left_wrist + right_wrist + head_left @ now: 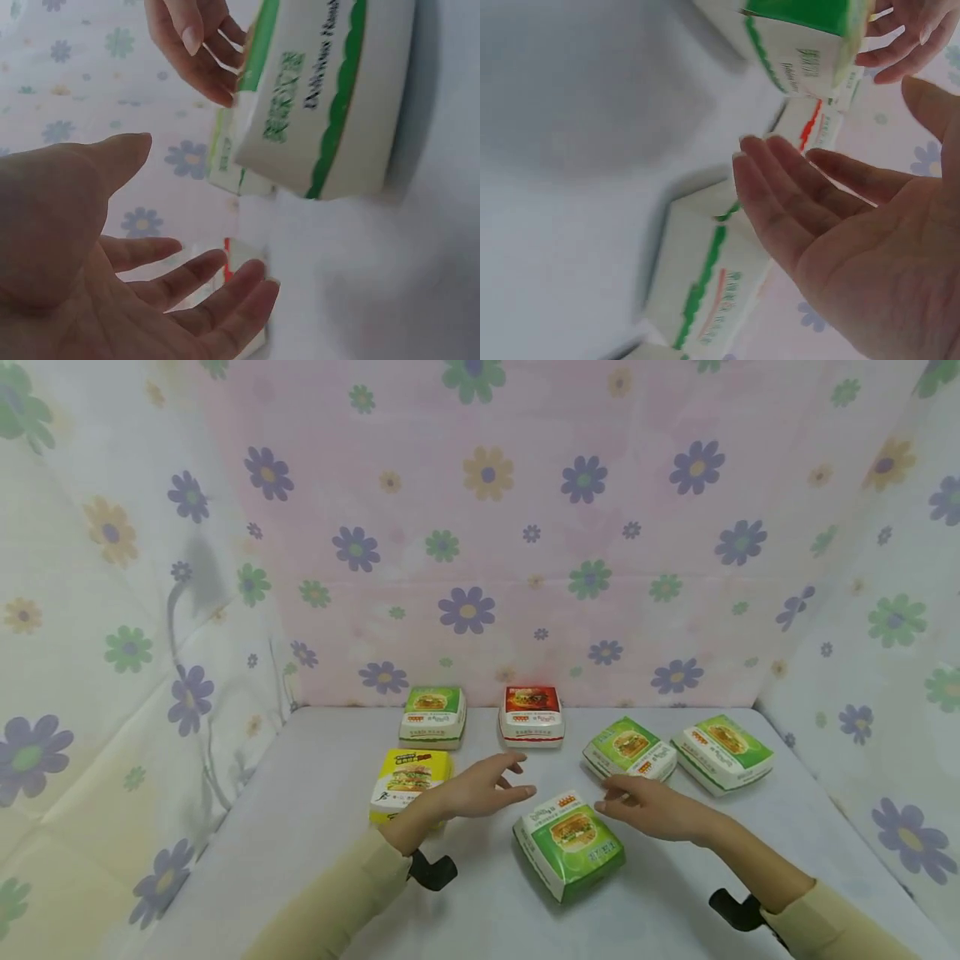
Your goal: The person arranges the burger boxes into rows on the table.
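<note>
A green and white burger box (570, 845) sits turned at an angle on the table between the two hands. My left hand (482, 787) hovers left of it with relaxed fingers, near a yellow burger box (408, 775); nothing is in its grasp. To the box's upper right is my right hand (647, 806), its fingers loosely extended and its palm bare in the right wrist view. It partly covers another green burger box (628, 747) behind it. In the left wrist view the near box (322, 97) stands apart from the left fingers.
At the back stand a green burger box (432, 717) and a red one (532, 717). One more green box (723, 754) lies at the far right. Flowered cloth (525, 568) walls in the white table (315, 827) on three sides.
</note>
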`<state>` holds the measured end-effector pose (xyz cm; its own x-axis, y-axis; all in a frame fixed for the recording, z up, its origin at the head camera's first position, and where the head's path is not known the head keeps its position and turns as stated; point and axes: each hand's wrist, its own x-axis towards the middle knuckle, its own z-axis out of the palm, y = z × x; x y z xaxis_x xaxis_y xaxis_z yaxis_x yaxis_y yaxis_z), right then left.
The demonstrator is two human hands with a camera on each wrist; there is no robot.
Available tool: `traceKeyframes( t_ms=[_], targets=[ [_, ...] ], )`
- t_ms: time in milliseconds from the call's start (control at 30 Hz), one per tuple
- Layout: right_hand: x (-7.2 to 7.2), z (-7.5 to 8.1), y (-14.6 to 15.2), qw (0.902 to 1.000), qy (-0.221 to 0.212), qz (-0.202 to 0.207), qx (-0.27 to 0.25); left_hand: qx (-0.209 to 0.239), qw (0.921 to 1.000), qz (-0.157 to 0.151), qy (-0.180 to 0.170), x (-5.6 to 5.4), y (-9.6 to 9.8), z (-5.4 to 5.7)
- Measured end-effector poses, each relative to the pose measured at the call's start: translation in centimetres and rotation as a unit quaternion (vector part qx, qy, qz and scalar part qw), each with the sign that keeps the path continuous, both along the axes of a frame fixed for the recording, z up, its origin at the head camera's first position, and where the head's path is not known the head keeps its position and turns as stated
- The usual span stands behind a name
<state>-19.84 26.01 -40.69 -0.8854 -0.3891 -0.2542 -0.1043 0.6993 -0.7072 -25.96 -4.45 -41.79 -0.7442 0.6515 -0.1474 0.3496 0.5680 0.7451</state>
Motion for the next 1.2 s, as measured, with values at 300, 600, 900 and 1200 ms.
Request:
traceKeyframes(
  t_ms=[300, 600, 900, 1200],
  targets=[
    [1.8, -1.8, 1.0, 0.9963, -0.077, 0.015, -0.035, 0.004, 0.9986, -0.017, -0.050, 1.5, 0.0, -2.1],
    [2.2, -3.2, 0.9, 0.9958, -0.075, 0.033, -0.041, 0.014, 0.9956, -0.020, -0.091, 1.9, 0.0, -3.0],
    [2.3, -3.3, 0.9, 0.9953, -0.084, 0.029, -0.040, 0.025, 0.9924, -0.030, -0.117, 2.0, -0.3, -3.8],
    [2.2, -3.2, 0.8, 0.9953, -0.090, 0.016, -0.033, 0.034, 0.9896, -0.027, -0.137, 2.1, -0.3, -4.1]
  ],
)
